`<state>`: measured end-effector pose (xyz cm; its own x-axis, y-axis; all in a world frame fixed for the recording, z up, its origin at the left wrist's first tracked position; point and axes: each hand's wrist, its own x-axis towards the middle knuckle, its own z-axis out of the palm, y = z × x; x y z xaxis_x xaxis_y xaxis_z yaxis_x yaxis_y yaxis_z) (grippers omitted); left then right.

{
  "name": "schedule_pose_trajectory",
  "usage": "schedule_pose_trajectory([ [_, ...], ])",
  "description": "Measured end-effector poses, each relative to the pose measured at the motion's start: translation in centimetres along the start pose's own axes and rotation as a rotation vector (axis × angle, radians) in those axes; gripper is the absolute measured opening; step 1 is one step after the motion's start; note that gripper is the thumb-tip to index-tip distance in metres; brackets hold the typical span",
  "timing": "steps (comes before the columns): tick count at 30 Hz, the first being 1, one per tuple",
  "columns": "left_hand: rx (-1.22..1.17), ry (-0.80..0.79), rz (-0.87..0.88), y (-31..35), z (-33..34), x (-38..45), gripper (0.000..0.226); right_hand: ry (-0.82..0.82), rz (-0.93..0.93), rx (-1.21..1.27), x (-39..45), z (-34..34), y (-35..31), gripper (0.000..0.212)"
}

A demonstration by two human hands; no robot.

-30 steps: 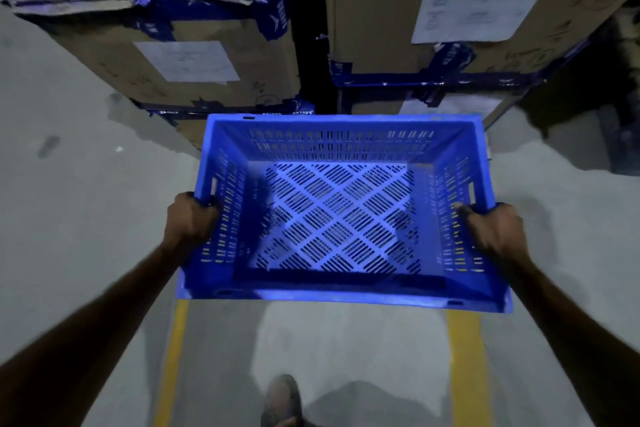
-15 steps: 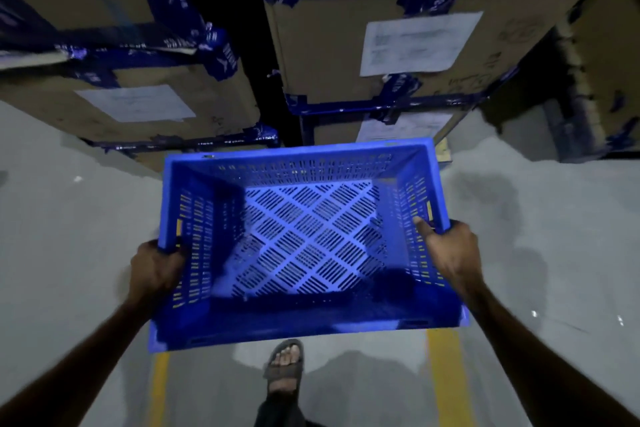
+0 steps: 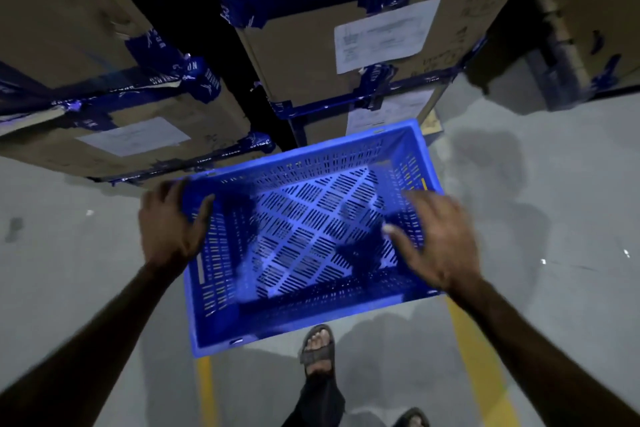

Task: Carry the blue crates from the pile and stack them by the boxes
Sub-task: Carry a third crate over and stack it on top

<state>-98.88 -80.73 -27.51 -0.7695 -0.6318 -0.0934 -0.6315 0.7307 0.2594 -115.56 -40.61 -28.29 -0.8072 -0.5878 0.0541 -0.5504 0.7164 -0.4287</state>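
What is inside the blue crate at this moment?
Nothing shows inside the blue crate: only its slotted floor and hand shadows. The right hand covers part of the right wall.

place: warehouse | signs: stacked taped boxes point(image 3: 311, 55) with paper labels point(image 3: 384, 33) | bare concrete floor point(image 3: 554, 218) | yellow floor lines point(image 3: 481, 367)

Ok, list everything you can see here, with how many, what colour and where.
crate: one, blue, slotted, empty, on or just above the floor before the boxes
boxes: several, brown with blue tape, stacked across the top
paper labels: at least three, white, on the box fronts
floor: grey, underneath everything
floor lines: two, yellow, near the bottom
sandalled foot: one, dark sandal, below the crate
left hand: over the crate's left rim, fingers loose
right hand: above the right rim, fingers spread, no grip
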Motion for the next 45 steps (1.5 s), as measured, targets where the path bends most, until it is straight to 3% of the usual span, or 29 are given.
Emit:
schedule_pose_trajectory([
  [2,0.025,-0.021,0.198,3.3,0.6,3.2,0.064,-0.289,-0.198,0.005,-1.3,1.5,-3.8,0.069],
  [5,0.066,-0.133,0.408,8.2,3.5,7.4,0.073,-0.761,-0.32,-0.061,-2.9,4.6,-8.0,0.093],
  [9,0.171,-0.495,0.402,13.3,6.5,10.9,0.07,-1.039,-0.27,-0.092,-3.7,7.4,-9.9,0.105],
  [11,0.182,-0.563,0.334,14.6,7.5,12.2,0.068,-1.116,-0.232,-0.112,-3.5,8.2,-9.9,0.101],
  [25,0.209,-0.48,0.243,15.6,7.6,11.9,0.044,-1.085,-0.316,-0.144,-2.6,9.6,-9.9,0.07],
  [35,0.252,-0.416,0.257,16.0,7.9,11.8,0.051,-1.089,-0.332,-0.122,-2.7,10.0,-9.7,0.044],
  [45,0.226,-0.394,0.266,15.5,8.0,11.8,0.047,-1.046,-0.355,-0.123,-3.0,10.0,-9.6,0.047],
])
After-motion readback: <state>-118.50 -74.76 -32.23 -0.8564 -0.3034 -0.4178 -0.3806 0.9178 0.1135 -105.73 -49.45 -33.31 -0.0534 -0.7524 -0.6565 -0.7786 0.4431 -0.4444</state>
